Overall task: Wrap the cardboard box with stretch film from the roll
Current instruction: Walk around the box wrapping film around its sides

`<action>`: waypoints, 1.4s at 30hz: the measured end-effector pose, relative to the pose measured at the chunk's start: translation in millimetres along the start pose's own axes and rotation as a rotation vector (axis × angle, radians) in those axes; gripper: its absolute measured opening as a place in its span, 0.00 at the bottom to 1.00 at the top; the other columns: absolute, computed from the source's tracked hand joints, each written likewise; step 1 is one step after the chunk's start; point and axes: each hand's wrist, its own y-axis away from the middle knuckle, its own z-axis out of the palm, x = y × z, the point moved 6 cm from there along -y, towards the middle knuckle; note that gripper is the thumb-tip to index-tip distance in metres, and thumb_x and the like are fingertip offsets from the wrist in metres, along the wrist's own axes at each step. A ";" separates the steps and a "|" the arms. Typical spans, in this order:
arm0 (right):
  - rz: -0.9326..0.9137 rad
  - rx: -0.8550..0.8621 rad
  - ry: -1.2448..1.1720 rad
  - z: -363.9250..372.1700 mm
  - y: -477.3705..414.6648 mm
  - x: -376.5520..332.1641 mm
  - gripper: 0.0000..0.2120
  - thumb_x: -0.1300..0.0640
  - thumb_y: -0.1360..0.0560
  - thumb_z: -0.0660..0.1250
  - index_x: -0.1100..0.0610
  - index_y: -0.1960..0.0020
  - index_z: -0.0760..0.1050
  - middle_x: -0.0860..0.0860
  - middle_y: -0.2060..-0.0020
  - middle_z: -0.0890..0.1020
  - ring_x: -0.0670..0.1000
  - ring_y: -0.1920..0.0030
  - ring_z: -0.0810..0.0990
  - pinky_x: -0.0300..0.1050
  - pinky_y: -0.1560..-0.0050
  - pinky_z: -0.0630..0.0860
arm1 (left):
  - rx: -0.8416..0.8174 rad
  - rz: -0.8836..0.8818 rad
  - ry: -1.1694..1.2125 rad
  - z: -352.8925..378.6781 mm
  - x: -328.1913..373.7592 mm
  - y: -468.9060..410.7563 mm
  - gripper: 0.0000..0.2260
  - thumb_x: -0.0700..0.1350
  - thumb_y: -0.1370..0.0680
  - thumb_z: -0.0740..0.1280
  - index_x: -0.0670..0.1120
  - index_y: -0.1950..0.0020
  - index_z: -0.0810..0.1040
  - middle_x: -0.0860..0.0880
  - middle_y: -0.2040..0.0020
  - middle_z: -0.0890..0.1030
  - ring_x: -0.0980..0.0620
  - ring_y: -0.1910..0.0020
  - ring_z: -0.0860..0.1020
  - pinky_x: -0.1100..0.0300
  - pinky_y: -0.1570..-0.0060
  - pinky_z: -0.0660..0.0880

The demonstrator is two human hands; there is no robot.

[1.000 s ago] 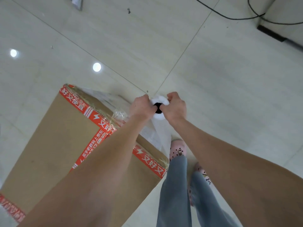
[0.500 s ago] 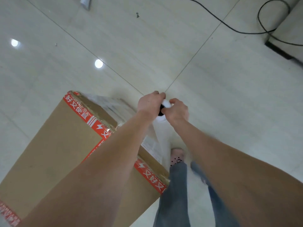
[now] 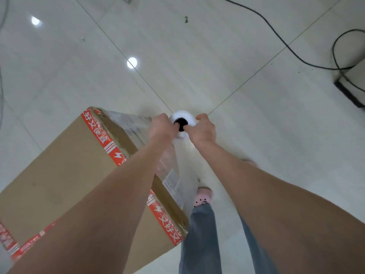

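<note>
Film roll [image 3: 182, 123] stands upright at two o'clock from the cardboard box [image 3: 65, 184], left hand [image 3: 163, 128] and right hand [image 3: 203, 128] both curled round its top end. Its film [image 3: 186, 169] looks thin and clingy, so gripping the stiff core seems wisest.
</note>
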 end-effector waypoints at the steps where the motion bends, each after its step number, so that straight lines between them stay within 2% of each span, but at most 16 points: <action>1: 0.020 -0.024 0.008 2.7 -2.1 -2.0 0.22 0.53 0.28 0.68 0.54 0.36 0.69 0.54 0.46 0.79 0.56 0.48 0.79 0.44 0.53 0.72 | -0.017 -0.032 0.010 -1.6 -3.2 -1.3 0.12 0.49 0.24 0.65 0.41 0.50 0.75 0.42 0.51 0.80 0.43 0.55 0.78 0.57 0.63 0.69; 4: 0.038 -0.055 0.022 6.9 -5.2 -8.1 0.15 0.56 0.28 0.68 0.54 0.42 0.71 0.54 0.49 0.79 0.56 0.52 0.79 0.43 0.57 0.71 | -0.034 -0.019 -0.077 -7.1 -2.3 0.5 0.14 0.50 0.24 0.65 0.40 0.45 0.74 0.42 0.49 0.77 0.44 0.53 0.76 0.56 0.61 0.69; 6: 0.061 -0.084 0.001 11.3 -2.4 -8.0 0.14 0.58 0.28 0.68 0.55 0.44 0.72 0.55 0.49 0.80 0.56 0.53 0.79 0.44 0.56 0.75 | -0.021 0.051 -0.152 -8.8 4.3 3.7 0.12 0.46 0.23 0.63 0.41 0.44 0.72 0.41 0.47 0.76 0.42 0.49 0.76 0.55 0.60 0.69; 9: 0.088 -0.114 0.002 16.2 2.6 -5.8 0.17 0.58 0.28 0.68 0.55 0.39 0.72 0.55 0.45 0.79 0.57 0.47 0.79 0.46 0.49 0.75 | -0.049 0.125 -0.246 -8.8 11.0 7.3 0.09 0.41 0.23 0.62 0.42 0.43 0.71 0.42 0.46 0.76 0.41 0.47 0.76 0.53 0.59 0.69; 11: 0.072 -0.104 0.025 15.9 2.6 -8.4 0.18 0.58 0.28 0.69 0.55 0.38 0.72 0.54 0.45 0.79 0.56 0.46 0.78 0.42 0.52 0.71 | -0.073 0.162 -0.275 -10.7 13.0 7.5 0.14 0.40 0.23 0.61 0.45 0.37 0.70 0.42 0.44 0.76 0.42 0.45 0.76 0.52 0.56 0.71; 14: 0.072 -0.099 0.033 18.2 1.2 -11.6 0.12 0.57 0.28 0.68 0.55 0.44 0.74 0.51 0.56 0.76 0.53 0.56 0.75 0.41 0.57 0.68 | -0.087 0.274 -0.341 -9.8 19.5 5.8 0.21 0.40 0.23 0.61 0.50 0.30 0.65 0.44 0.41 0.74 0.42 0.44 0.76 0.52 0.54 0.73; 16: 0.086 -0.097 0.046 20.6 1.7 -11.7 0.05 0.56 0.26 0.65 0.52 0.52 0.70 0.49 0.60 0.74 0.51 0.61 0.74 0.43 0.59 0.69 | -0.080 0.385 -0.411 -6.3 28.8 4.0 0.19 0.41 0.23 0.62 0.49 0.32 0.68 0.46 0.42 0.73 0.44 0.42 0.74 0.52 0.56 0.72; 17: 0.094 -0.102 0.052 21.9 0.6 -11.2 0.05 0.56 0.26 0.64 0.52 0.54 0.67 0.49 0.61 0.74 0.52 0.60 0.75 0.44 0.59 0.71 | -0.066 0.439 -0.455 -4.4 32.9 2.2 0.17 0.41 0.23 0.63 0.49 0.34 0.70 0.46 0.42 0.73 0.45 0.43 0.73 0.53 0.58 0.72; 19: 0.104 -0.127 0.072 23.2 -2.4 -10.8 0.07 0.54 0.26 0.64 0.52 0.53 0.66 0.49 0.61 0.75 0.53 0.58 0.77 0.46 0.58 0.74 | -0.047 0.503 -0.505 -3.8 37.3 -2.7 0.14 0.41 0.24 0.64 0.47 0.39 0.73 0.47 0.45 0.73 0.46 0.45 0.73 0.55 0.63 0.70; 22: 0.092 -0.139 0.111 21.9 -6.8 -19.8 0.08 0.53 0.27 0.66 0.53 0.52 0.67 0.48 0.63 0.74 0.54 0.58 0.77 0.46 0.58 0.74 | -0.069 0.550 -0.522 -9.7 38.2 -12.5 0.10 0.40 0.25 0.64 0.45 0.44 0.73 0.46 0.48 0.73 0.44 0.49 0.75 0.53 0.62 0.71; 24: 0.035 -0.132 0.209 23.2 -8.4 -34.0 0.08 0.53 0.27 0.65 0.52 0.50 0.69 0.49 0.61 0.76 0.54 0.57 0.77 0.45 0.58 0.73 | -0.074 0.522 -0.499 -18.6 33.0 -22.8 0.09 0.40 0.26 0.64 0.44 0.46 0.73 0.45 0.50 0.74 0.43 0.50 0.76 0.53 0.62 0.70; 27: -0.083 -0.099 0.319 29.6 -17.0 -63.5 0.14 0.54 0.28 0.65 0.51 0.42 0.72 0.51 0.54 0.81 0.55 0.52 0.78 0.43 0.58 0.68 | -0.056 0.356 -0.360 -36.7 13.2 -42.5 0.10 0.41 0.26 0.63 0.44 0.45 0.73 0.44 0.49 0.75 0.41 0.49 0.77 0.54 0.62 0.69; 31: -0.185 -0.088 0.278 36.8 -38.0 -90.1 0.19 0.57 0.29 0.67 0.53 0.39 0.71 0.51 0.48 0.80 0.55 0.48 0.78 0.46 0.51 0.72 | 0.001 0.128 -0.065 -52.8 -13.9 -64.3 0.07 0.43 0.27 0.65 0.43 0.52 0.72 0.43 0.52 0.77 0.42 0.53 0.76 0.55 0.62 0.69; 35: -0.056 -0.159 0.212 49.3 -53.4 -98.0 0.27 0.46 0.32 0.71 0.53 0.37 0.69 0.49 0.52 0.77 0.54 0.50 0.78 0.44 0.54 0.71 | 0.047 -0.124 0.177 -62.1 -44.4 -80.5 0.08 0.46 0.28 0.68 0.45 0.57 0.70 0.47 0.59 0.74 0.46 0.59 0.73 0.58 0.64 0.67; 38: -0.029 -0.183 0.162 61.2 -58.4 -105.1 0.22 0.48 0.33 0.71 0.52 0.42 0.70 0.49 0.55 0.76 0.53 0.55 0.79 0.44 0.56 0.73 | 0.041 -0.162 0.178 -64.1 -55.3 -86.8 0.09 0.48 0.29 0.68 0.45 0.57 0.72 0.47 0.59 0.76 0.46 0.59 0.75 0.59 0.64 0.67; 42: -0.062 -0.150 0.186 59.8 -64.8 -111.3 0.17 0.54 0.32 0.69 0.53 0.44 0.72 0.48 0.58 0.75 0.51 0.60 0.75 0.40 0.64 0.67 | 0.039 -0.036 0.115 -67.9 -45.2 -91.1 0.10 0.47 0.29 0.68 0.44 0.52 0.73 0.46 0.56 0.77 0.45 0.57 0.75 0.57 0.63 0.69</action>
